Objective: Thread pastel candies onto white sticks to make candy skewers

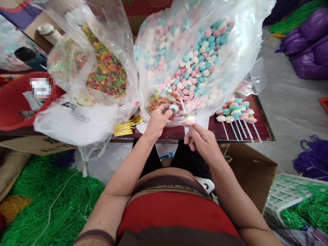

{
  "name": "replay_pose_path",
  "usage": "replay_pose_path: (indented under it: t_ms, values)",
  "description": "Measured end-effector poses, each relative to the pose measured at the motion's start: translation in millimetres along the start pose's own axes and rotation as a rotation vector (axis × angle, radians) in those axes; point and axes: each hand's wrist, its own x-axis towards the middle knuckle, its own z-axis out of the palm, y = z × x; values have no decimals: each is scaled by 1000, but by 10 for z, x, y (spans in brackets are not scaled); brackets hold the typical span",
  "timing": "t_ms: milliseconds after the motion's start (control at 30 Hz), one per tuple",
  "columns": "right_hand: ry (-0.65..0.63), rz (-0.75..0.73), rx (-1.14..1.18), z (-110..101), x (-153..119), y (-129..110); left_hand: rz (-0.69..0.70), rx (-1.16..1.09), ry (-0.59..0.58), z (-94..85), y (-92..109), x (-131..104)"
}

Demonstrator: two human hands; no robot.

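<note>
My left hand (159, 120) pinches a blue and white marshmallow-like piece (174, 109) between thumb and fingertips. Closed around a thin white stick (183, 107), my right hand (202, 138) is just to the right and a little lower. On that stick sit a pink and white marshmallow-like piece (189, 120) and a small green ring; its bare tip points up and away from me. Behind both hands lies a big clear bag (159, 51) of pink, blue and white pieces. Small coloured rings (156, 102) lie at its near edge, close to my left hand.
Several loaded sticks (237, 111) lie at the dark red table's (263, 126) right end. Leftward are a bag of coloured rings (107, 71), yellow twist ties (127, 125), a white plastic bag (74, 119) and a red basin (15, 97). A cardboard box (253, 171) stands below right.
</note>
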Motion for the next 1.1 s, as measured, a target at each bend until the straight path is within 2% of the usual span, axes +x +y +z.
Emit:
replay_pose_path:
  t_ms: [100,333,467,600,700,800,967,1100]
  values:
    - [-87,29,-88,2,-169,40,23,-44,-40,-23,-60,11]
    - [-32,-72,-238,-17,-144,75,77,-14,-76,-11,-147,31]
    - [-9,-46,-217,-24,-148,21,221,163,-64,-24,-177,-5]
    - [8,26,-162,0,-170,-14,433,455,-9,-37,-189,-62]
    - [18,76,-107,28,-179,-9,551,626,-14,-55,-198,-79]
    - [-2,111,-42,40,-184,4,609,654,-63,-86,-225,-72]
    - [11,169,63,51,-149,47,536,560,-253,-132,-308,-107]
    - [27,215,124,135,-63,193,582,574,-318,-127,-325,-197]
